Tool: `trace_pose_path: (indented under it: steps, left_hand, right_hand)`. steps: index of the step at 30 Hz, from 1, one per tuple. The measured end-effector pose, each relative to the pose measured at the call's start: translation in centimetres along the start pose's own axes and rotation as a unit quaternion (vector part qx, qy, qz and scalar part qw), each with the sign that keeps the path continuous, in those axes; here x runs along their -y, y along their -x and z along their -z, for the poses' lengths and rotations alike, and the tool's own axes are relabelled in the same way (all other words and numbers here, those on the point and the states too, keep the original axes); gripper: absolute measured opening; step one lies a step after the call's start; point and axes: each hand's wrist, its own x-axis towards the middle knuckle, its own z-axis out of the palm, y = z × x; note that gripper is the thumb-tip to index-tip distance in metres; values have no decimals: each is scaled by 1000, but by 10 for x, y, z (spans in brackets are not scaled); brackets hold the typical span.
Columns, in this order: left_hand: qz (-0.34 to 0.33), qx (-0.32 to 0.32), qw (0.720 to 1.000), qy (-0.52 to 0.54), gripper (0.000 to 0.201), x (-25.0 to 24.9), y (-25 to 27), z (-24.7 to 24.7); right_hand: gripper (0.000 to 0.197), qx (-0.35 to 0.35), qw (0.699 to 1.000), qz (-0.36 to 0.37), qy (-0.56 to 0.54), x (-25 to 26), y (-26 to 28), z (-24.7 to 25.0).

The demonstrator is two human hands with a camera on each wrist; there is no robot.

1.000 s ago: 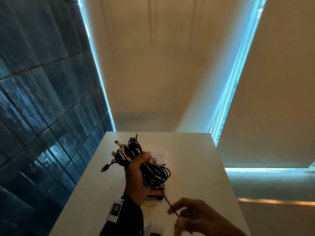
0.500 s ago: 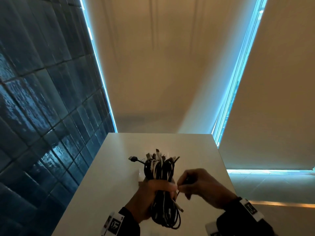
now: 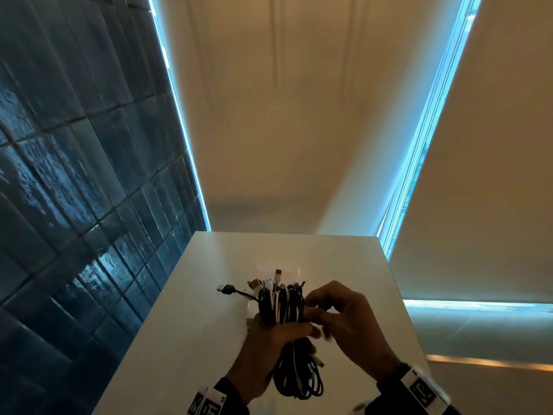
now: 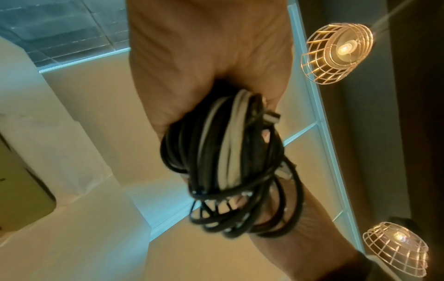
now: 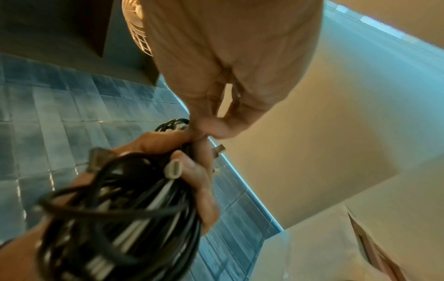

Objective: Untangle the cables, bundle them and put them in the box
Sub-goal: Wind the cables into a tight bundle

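A coiled bundle of black and white cables stands upright over the white table, with several plugs sticking out of its top. My left hand grips the bundle round its middle; its loops hang below the palm. My right hand is against the bundle's right side. Its thumb and forefinger pinch a black strand just above the left hand's fingers. A white plug lies across those fingers. A pale box edge shows faintly behind the bundle; the rest of it is hidden.
A dark blue tiled wall runs along the table's left edge. Closed blinds with bright slits stand behind and to the right. Wire-cage lamps hang overhead. The floor drops away past the table's right edge.
The left hand turned the bundle upright and drew it nearer. The right hand rose from the table's front edge to the bundle and now pinches a strand at its side.
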Motion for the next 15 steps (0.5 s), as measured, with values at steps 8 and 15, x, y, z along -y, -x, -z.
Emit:
trace_pose_path:
  steps: [8, 15]
  left_hand:
    - [-17, 22, 992, -125, 43, 7, -8, -4]
    - [48, 45, 987, -149, 52, 15, -7, -15]
  right_hand:
    - [85, 203, 950, -155, -178, -3, 0, 11]
    - [88, 220, 943, -150, -198, 12, -9, 5]
